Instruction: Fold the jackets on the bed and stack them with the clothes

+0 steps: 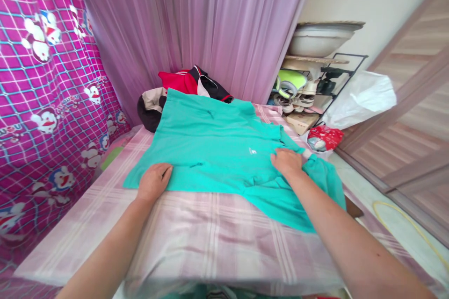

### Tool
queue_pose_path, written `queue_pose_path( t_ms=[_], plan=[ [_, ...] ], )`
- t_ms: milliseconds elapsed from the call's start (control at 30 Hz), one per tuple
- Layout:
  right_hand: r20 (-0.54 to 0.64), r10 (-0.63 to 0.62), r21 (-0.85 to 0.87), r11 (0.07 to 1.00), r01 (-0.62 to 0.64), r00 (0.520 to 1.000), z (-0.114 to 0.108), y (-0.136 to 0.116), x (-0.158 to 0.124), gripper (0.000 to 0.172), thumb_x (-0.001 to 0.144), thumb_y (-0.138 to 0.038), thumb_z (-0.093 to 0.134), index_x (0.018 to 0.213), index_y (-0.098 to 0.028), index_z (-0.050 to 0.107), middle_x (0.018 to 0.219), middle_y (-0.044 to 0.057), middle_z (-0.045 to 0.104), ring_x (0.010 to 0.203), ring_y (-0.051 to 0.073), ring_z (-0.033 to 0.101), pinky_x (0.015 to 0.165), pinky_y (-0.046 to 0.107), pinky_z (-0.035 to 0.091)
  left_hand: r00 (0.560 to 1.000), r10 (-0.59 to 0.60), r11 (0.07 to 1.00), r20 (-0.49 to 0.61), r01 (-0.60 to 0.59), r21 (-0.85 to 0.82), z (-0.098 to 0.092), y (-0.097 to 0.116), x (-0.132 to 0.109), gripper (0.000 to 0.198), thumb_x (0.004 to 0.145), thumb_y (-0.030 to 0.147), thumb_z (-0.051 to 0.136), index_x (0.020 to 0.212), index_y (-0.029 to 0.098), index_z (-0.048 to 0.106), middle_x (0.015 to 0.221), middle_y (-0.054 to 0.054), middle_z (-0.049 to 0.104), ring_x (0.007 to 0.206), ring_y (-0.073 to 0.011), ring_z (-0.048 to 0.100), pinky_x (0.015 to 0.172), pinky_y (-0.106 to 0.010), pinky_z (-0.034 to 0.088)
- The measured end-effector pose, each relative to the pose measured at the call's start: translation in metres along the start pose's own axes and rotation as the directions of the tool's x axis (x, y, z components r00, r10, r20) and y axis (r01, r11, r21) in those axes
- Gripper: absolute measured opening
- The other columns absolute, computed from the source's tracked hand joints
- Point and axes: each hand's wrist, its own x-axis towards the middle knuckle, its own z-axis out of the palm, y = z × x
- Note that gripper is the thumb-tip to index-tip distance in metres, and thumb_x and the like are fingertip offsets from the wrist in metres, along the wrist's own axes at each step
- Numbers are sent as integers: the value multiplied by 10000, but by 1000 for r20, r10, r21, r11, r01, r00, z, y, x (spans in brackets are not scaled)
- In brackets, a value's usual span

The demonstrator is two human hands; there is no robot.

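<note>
A teal jacket [210, 142] lies spread flat, its two small pocket zips and a white chest logo facing up. Its hem points left and its collar end right. My left hand [154, 180] is closed on the near edge by the hem, fingers curled into the cloth. Over at the collar and shoulder end, my right hand [288, 161] is also closed, gripping the fabric beside a bunched sleeve. The near sleeve slants toward the lower right. The fingertips of both hands are partly hidden.
A pink plaid cloth [196, 233] covers the surface beneath. Red and black clothing [196, 81] and a dark, beige-lined item [150, 107] are heaped behind the jacket. A shoe rack [329, 93] with a basin [321, 39] on top stands right, near a white bag [361, 100].
</note>
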Motion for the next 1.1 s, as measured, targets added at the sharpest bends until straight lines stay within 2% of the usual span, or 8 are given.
queue_pose_path(
  t_ms=[233, 400, 533, 667, 733, 867, 967, 1100],
  plan=[
    [-157, -355, 273, 881, 386, 922, -23, -137, 6, 576, 1023, -478, 361, 1520, -196, 426, 1588, 151, 386, 1443, 327, 347, 1145, 536, 271, 1000, -1, 1000, 9, 0, 6, -4, 5, 0, 486, 949, 479, 347, 1003, 212, 750, 1084, -94, 764, 1049, -252, 680, 995, -401, 511],
    [21, -553, 367, 779, 508, 833, -10, -195, -24, 604, 1021, -557, 311, 1546, -268, 387, 1651, 107, 263, 1510, 298, 229, 1192, 572, 172, 1000, 10, 1000, 1, -10, -4, -9, 6, -3, 501, 953, 496, 349, 1015, 203, 750, 1059, -98, 770, 1026, -249, 692, 970, -402, 530],
    [48, -564, 386, 772, 505, 824, -1, -196, -30, 589, 1025, -535, 320, 1536, -256, 408, 1651, 114, 256, 1513, 294, 225, 1198, 580, 160, 1000, 1, 1000, 12, -1, 7, -15, 16, 3, 510, 965, 504, 346, 1004, 203, 755, 1045, -92, 773, 1009, -244, 700, 955, -393, 541],
    [28, -556, 402, 767, 499, 831, -3, -194, -30, 584, 1022, -529, 338, 1528, -252, 422, 1648, 117, 263, 1511, 292, 234, 1200, 576, 165, 987, 112, 993, 118, -117, 30, -9, 47, 30, 510, 983, 497, 341, 1169, 214, 723, 1234, -90, 724, 1174, -251, 646, 1062, -432, 478],
    [32, -550, 406, 770, 492, 834, -5, -195, -31, 581, 1021, -528, 335, 1527, -255, 423, 1648, 113, 264, 1513, 286, 230, 1204, 569, 162, 974, 131, 984, 185, -151, 97, 2, 64, 46, 513, 980, 492, 372, 1315, 218, 648, 1413, -92, 615, 1344, -290, 525, 1154, -524, 369],
    [73, -570, 420, 762, 493, 818, -11, -191, -26, 600, 1019, -551, 314, 1543, -269, 391, 1652, 97, 258, 1518, 270, 222, 1210, 553, 166, 956, -6, 963, 293, -73, 258, 27, 81, 66, 599, 979, 493, 393, 1505, 210, 443, 1603, -109, 364, 1490, -340, 307, 1182, -647, 233],
    [77, -520, 397, 799, 452, 851, -11, -168, -4, 632, 1019, -574, 283, 1571, -272, 330, 1662, 90, 223, 1529, 269, 188, 1213, 558, 149, 944, -33, 954, 329, -69, 291, 38, 78, 68, 602, 991, 495, 356, 1536, 238, 385, 1619, -96, 333, 1496, -324, 300, 1176, -636, 253],
    [112, -326, 278, 917, 285, 939, 4, -105, 36, 619, 1030, -532, 276, 1582, -253, 305, 1668, 89, 202, 1534, 271, 164, 1215, 560, 133, 949, -15, 948, 315, -87, 306, 40, 71, 66, 595, 989, 500, 354, 1533, 263, 389, 1615, -76, 346, 1491, -315, 313, 1175, -617, 274]
  ],
)
